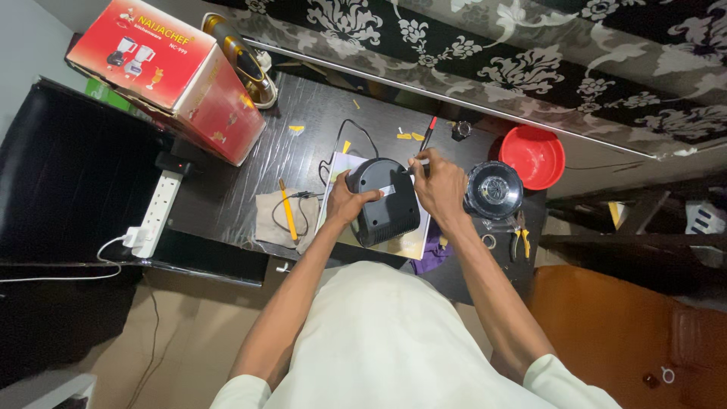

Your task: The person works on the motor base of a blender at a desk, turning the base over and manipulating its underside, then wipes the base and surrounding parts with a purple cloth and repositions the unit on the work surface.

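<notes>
Seen from above, over a dark desk (pixel 227 204). Near the middle, a black appliance base (pixel 386 201), turned underside up, resting on a sheet of white paper (pixel 339 163). Left hand (pixel 350 198) laid against the base's left edge, fingers curled over the rim, steadying it. Right hand (pixel 439 185) at the base's upper right corner, pinched shut around a thin screwdriver (pixel 424 151) with a red and black handle, tip pointed toward the base. Just right of that hand, a clear round blender jar (pixel 494 188) viewed from its top, and beyond it a red plastic bowl (pixel 532 157). Yellow-handled pliers (pixel 521 236) below the jar. A yellow pencil (pixel 288 210) on a grey cloth (pixel 273 216) left of the base. Further left, a white power strip (pixel 157 208) and a red cardboard box (pixel 170 72).
</notes>
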`<action>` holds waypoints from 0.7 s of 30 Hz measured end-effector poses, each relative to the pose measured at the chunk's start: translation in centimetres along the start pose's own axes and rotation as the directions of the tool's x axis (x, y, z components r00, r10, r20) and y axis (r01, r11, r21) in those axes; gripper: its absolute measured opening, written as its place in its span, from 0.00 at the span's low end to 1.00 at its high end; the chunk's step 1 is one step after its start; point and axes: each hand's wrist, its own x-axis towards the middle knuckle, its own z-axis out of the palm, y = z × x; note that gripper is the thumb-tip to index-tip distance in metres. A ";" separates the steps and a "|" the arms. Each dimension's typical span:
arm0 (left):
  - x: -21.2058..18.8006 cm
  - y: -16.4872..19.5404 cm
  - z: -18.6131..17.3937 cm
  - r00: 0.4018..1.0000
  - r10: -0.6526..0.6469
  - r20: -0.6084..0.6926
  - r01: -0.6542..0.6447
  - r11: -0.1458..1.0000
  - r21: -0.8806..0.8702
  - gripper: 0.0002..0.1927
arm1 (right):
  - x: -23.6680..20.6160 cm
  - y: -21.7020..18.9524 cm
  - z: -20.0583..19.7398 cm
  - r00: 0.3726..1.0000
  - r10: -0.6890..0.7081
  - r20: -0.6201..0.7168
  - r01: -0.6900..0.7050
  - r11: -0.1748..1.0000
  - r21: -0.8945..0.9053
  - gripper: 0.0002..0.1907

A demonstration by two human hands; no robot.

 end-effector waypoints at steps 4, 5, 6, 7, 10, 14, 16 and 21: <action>0.1 -0.1 0.1 1.000 0.000 -0.017 0.000 1.000 0.013 0.57 | 0.6 0.5 -0.6 0.960 -0.266 -0.093 0.279 0.943 0.180 0.23; 0.1 -0.1 0.1 1.000 0.006 -0.016 -0.006 1.000 0.003 0.56 | 0.6 0.6 -0.7 0.968 -0.246 -0.054 0.252 0.942 0.222 0.24; 0.1 -0.2 0.1 1.000 0.011 -0.018 -0.011 1.000 -0.006 0.56 | 0.6 0.7 -0.7 0.973 -0.229 -0.014 0.224 0.938 0.265 0.24; 0.1 -0.2 0.2 1.000 0.016 -0.019 -0.016 1.000 -0.002 0.56 | 0.6 0.7 -0.6 0.976 -0.217 -0.019 0.216 0.954 0.210 0.22; 0.0 -0.2 0.1 1.000 0.019 -0.025 -0.018 1.000 0.010 0.56 | 0.3 0.4 -0.3 0.985 -0.170 -0.028 0.172 0.982 0.084 0.18; 0.0 -0.2 0.1 1.000 0.005 -0.003 -0.005 1.000 0.015 0.56 | 0.3 0.0 -0.4 0.998 -0.063 0.028 0.062 0.997 0.036 0.17; 0.1 -0.1 0.1 1.000 0.016 -0.006 -0.016 1.000 0.015 0.57 | 0.5 0.2 -0.7 0.996 -0.062 0.064 0.055 0.994 0.098 0.22; 0.1 -0.1 0.1 0.999 0.044 -0.021 -0.043 0.999 0.030 0.57 | 0.7 0.7 -1.0 0.964 -0.266 -0.015 0.264 0.949 0.173 0.30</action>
